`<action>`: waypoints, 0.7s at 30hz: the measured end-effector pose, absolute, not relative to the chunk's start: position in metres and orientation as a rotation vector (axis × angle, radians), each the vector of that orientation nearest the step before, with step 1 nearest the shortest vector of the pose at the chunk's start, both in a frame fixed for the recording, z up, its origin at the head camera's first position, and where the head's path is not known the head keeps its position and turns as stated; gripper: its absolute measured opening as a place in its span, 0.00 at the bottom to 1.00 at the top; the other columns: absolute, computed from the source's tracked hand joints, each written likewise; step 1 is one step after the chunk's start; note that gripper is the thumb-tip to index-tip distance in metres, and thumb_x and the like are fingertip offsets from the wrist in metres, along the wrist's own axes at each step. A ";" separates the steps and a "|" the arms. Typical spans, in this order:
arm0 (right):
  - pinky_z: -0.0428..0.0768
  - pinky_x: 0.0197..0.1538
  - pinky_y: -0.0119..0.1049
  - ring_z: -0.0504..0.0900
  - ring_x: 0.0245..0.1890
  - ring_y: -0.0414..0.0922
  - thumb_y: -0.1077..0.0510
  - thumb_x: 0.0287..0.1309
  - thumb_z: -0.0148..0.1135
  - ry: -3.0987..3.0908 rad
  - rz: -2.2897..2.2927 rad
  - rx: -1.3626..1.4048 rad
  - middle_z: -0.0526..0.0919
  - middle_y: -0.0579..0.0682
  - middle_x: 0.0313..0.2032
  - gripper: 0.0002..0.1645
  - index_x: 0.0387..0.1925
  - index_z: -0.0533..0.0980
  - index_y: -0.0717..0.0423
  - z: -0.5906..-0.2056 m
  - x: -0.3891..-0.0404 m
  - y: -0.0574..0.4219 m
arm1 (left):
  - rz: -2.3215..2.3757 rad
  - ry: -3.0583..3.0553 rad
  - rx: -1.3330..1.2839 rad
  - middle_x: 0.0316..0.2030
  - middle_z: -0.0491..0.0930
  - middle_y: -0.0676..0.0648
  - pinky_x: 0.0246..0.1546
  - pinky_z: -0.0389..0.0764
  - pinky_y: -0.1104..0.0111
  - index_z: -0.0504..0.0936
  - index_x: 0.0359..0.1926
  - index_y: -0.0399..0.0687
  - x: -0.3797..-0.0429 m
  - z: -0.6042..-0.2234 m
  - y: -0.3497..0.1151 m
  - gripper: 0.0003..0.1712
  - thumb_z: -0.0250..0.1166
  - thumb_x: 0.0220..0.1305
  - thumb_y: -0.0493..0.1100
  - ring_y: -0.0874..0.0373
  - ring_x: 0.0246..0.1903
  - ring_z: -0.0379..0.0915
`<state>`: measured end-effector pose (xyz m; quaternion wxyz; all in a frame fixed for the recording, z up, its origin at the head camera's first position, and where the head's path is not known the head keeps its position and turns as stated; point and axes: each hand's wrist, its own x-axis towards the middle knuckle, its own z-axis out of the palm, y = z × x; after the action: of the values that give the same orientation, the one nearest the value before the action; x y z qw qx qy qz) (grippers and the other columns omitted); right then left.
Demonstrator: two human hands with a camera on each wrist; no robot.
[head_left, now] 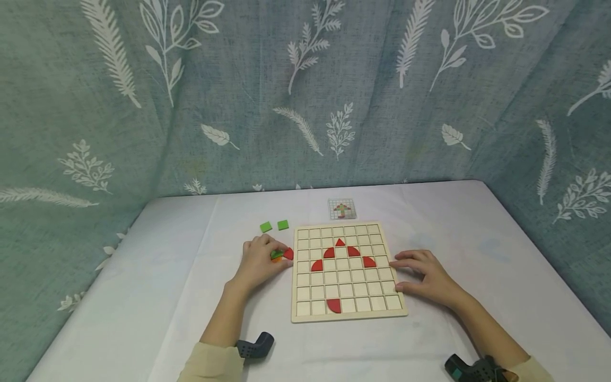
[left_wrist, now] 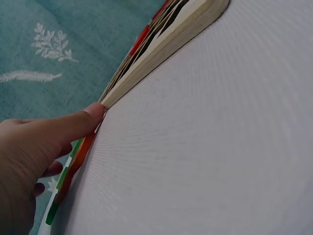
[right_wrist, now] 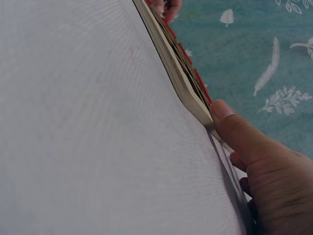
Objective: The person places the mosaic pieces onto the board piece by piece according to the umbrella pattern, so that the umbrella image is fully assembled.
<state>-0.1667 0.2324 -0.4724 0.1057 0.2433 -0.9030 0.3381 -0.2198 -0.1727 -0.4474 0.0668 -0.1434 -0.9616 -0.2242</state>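
A pale wooden grid board lies flat between both hands. Several red quarter-round pieces and one red triangle sit in its cells. My left hand is at the board's left side, its thumb touching that edge in the left wrist view. By its fingertips lie a red piece, a green piece and an orange piece, partly covered by the hand. On the right edge rest the thumb and a fingertip of my right hand, with a gap between them.
Two green square pieces lie on the white cloth beyond the left hand. Behind the board is a small card with a gridded picture. A leaf-patterned blue-green curtain hangs along the table's back and sides.
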 end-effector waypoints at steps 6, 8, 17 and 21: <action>0.65 0.50 0.52 0.66 0.53 0.50 0.50 0.41 0.76 -2.655 0.991 0.721 0.78 0.52 0.51 0.29 0.49 0.81 0.50 -0.474 -0.167 0.233 | -0.732 -2.923 -0.437 0.39 0.73 0.52 0.48 0.54 0.57 0.85 0.40 0.52 -0.218 -0.446 -0.172 0.18 0.72 0.50 0.54 0.54 0.46 0.67; 0.65 0.50 0.52 0.66 0.53 0.50 0.50 0.41 0.76 -2.655 0.996 0.718 0.78 0.52 0.51 0.29 0.49 0.81 0.50 -0.474 -0.167 0.233 | -0.719 -2.928 -0.436 0.38 0.73 0.52 0.47 0.55 0.58 0.85 0.39 0.51 -0.218 -0.445 -0.172 0.16 0.72 0.51 0.53 0.54 0.45 0.67; 0.64 0.51 0.53 0.65 0.54 0.51 0.49 0.41 0.75 -2.681 1.013 0.688 0.77 0.52 0.52 0.29 0.49 0.81 0.51 -0.473 -0.166 0.232 | -0.748 -2.877 -0.476 0.38 0.74 0.52 0.47 0.58 0.60 0.85 0.39 0.48 -0.218 -0.440 -0.172 0.16 0.72 0.51 0.50 0.54 0.44 0.67; 0.64 0.51 0.53 0.65 0.55 0.52 0.49 0.41 0.76 -2.677 1.015 0.691 0.77 0.52 0.51 0.29 0.49 0.81 0.51 -0.472 -0.165 0.232 | -0.787 -2.839 -0.546 0.38 0.74 0.53 0.47 0.58 0.60 0.84 0.39 0.49 -0.217 -0.438 -0.171 0.16 0.73 0.51 0.51 0.54 0.45 0.68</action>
<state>-0.1653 0.2321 -0.4720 0.0980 0.2334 -0.9046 0.3430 -0.2174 -0.1707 -0.4375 0.0726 -0.1816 -0.9451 -0.2619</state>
